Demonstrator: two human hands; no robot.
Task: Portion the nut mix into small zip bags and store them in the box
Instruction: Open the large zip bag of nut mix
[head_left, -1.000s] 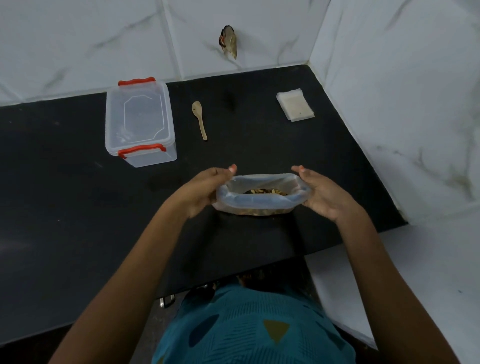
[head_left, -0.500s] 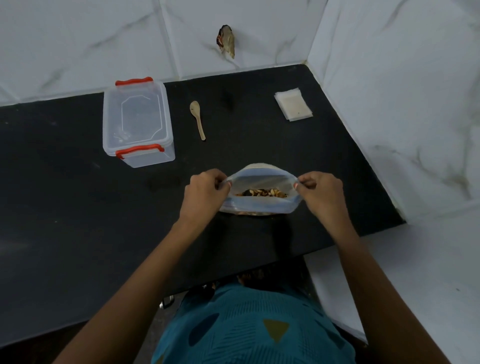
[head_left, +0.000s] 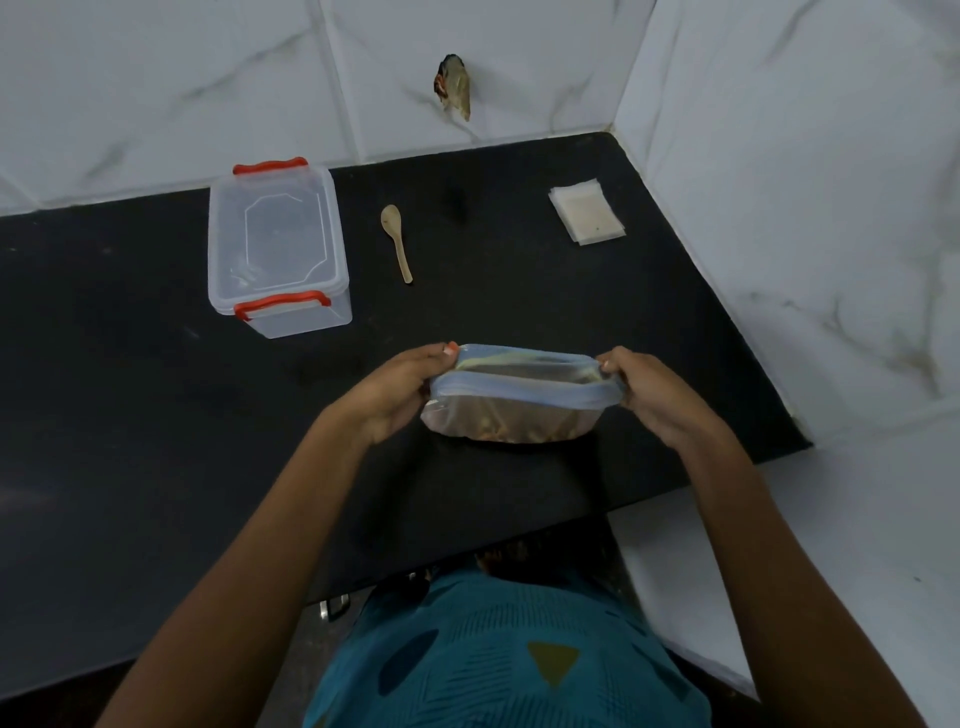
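A clear zip bag of nut mix (head_left: 514, 415) with a blue zip strip stands on the black counter (head_left: 130, 415) in front of me. My left hand (head_left: 395, 389) pinches the bag's left top corner and my right hand (head_left: 654, 395) pinches its right top corner. The mouth is stretched flat between them into a narrow slit. Brown nuts show through the bag's side. A clear plastic box (head_left: 278, 249) with red clips and its lid on sits at the back left. A stack of small zip bags (head_left: 587, 210) lies at the back right.
A small wooden spoon (head_left: 397, 241) lies between the box and the stack of bags. White marble walls close the counter at the back and right. The counter's front edge runs just below the bag. A hook-like fitting (head_left: 454, 85) hangs on the back wall.
The bag's mouth, held wide open before, has been pulled sideways by both hands into a flat narrow slit. The nuts inside no longer show from above.
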